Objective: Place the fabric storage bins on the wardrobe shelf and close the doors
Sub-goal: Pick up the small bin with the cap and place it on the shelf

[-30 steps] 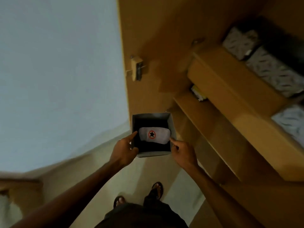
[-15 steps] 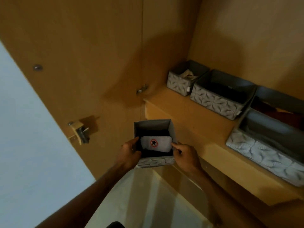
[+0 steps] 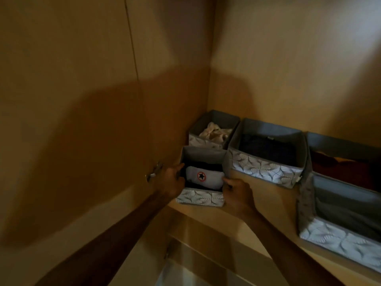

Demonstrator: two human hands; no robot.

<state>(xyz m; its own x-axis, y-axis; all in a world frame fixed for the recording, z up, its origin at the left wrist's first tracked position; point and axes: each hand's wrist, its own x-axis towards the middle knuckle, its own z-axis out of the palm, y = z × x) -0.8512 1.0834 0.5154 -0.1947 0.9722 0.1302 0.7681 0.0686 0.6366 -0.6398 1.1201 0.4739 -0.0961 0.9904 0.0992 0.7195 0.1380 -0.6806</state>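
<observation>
A small grey fabric bin (image 3: 199, 197) with a leaf-pattern front sits at the left front end of the wardrobe shelf (image 3: 266, 195). It holds dark clothes and a grey item with a star badge (image 3: 204, 178). My left hand (image 3: 172, 181) grips its left wall and my right hand (image 3: 237, 191) grips its right wall. Behind it stands another small bin (image 3: 212, 129) with pale cloth. To the right are a wider bin (image 3: 266, 168) with dark fabric and a long bin (image 3: 338, 240) at the right edge.
The open wardrobe door (image 3: 82, 120) stands on the left, with a metal hinge (image 3: 153, 172) just beside my left hand. The wardrobe's back wall (image 3: 288, 69) rises behind the bins. A lower shelf edge (image 3: 206, 244) shows beneath.
Both hands carried the small bin up and forward from below shelf level onto the shelf's left front corner. The view tilted up from the floor toward the shelf.
</observation>
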